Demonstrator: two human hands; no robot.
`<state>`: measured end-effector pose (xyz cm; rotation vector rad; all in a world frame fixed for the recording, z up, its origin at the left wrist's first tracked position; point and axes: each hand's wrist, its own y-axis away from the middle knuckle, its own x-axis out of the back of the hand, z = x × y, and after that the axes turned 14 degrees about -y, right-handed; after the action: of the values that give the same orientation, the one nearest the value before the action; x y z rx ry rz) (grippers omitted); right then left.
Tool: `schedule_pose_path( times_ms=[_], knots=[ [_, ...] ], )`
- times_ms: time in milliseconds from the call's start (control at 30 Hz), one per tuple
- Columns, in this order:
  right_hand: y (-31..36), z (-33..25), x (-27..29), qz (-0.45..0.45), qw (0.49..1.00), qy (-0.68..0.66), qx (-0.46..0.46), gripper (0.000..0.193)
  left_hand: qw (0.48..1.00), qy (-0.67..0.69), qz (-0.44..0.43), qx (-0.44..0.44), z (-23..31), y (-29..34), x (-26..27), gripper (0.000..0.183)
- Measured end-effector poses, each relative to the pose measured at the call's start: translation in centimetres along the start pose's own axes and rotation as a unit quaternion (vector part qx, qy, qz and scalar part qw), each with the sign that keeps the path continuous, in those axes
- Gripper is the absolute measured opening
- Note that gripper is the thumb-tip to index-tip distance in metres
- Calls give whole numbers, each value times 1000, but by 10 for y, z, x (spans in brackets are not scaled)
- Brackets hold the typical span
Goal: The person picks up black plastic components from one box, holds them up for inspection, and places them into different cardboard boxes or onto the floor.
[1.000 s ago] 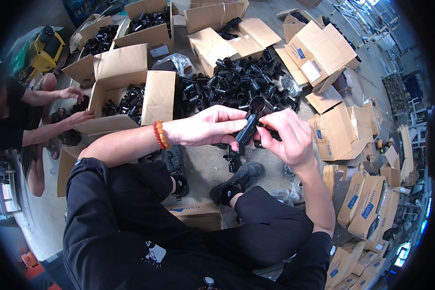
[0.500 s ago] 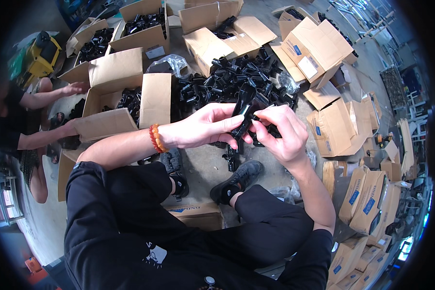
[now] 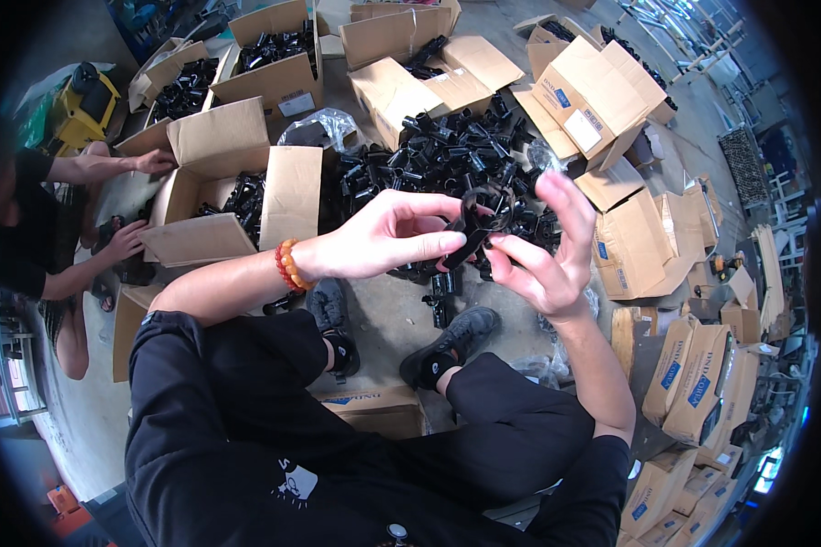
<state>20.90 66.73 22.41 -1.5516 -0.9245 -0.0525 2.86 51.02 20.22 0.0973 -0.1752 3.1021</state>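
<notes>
My left hand [image 3: 401, 234] is closed around a glossy black plastic part [image 3: 470, 246], thumb on top. A curved, ring-like opening shows at the part's upper end. My right hand [image 3: 549, 251] is at the part's right edge, thumb and index finger pinched together and the other fingers raised. A small dark bit shows at those fingertips, too small to name. Beyond both hands lies a large heap of similar black parts [image 3: 410, 164] on the floor. One more black part [image 3: 439, 301] lies below my hands, near my shoes.
Open cardboard boxes of black parts stand around the heap, including a box [image 3: 285, 196] at left and a box [image 3: 278, 68] behind. Flattened cartons [image 3: 643, 242] and stacked boxes [image 3: 693, 374] line the right. A co-worker's hands [image 3: 128, 239] are at the left box. Clear plastic bags lie about.
The black part has turned in my left hand, so its ring-like opening now shows. My right hand's other fingers have lifted and spread. The co-worker's hands have shifted at the box.
</notes>
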Motion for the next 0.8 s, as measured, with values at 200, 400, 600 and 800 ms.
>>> schedule_pose_path(
  times_ms=[200, 400, 600, 800],
  knots=[
    [3, 4, -2, -41, 992, -108, -39, 26, 1000, 12, -14, 7, -7, 2, 5, 36],
    [4, 2, -2, -18, 993, -108, -49, 24, 998, 49, -27, 16, -8, 0, 3, 37],
    [-2, -1, 0, -21, 994, -103, -42, 22, 999, 18, -45, 15, -10, 1, 10, 40],
    [-6, -6, 1, -20, 996, -87, -22, 21, 997, 45, -60, 16, 1, 0, 10, 45]
  ],
)
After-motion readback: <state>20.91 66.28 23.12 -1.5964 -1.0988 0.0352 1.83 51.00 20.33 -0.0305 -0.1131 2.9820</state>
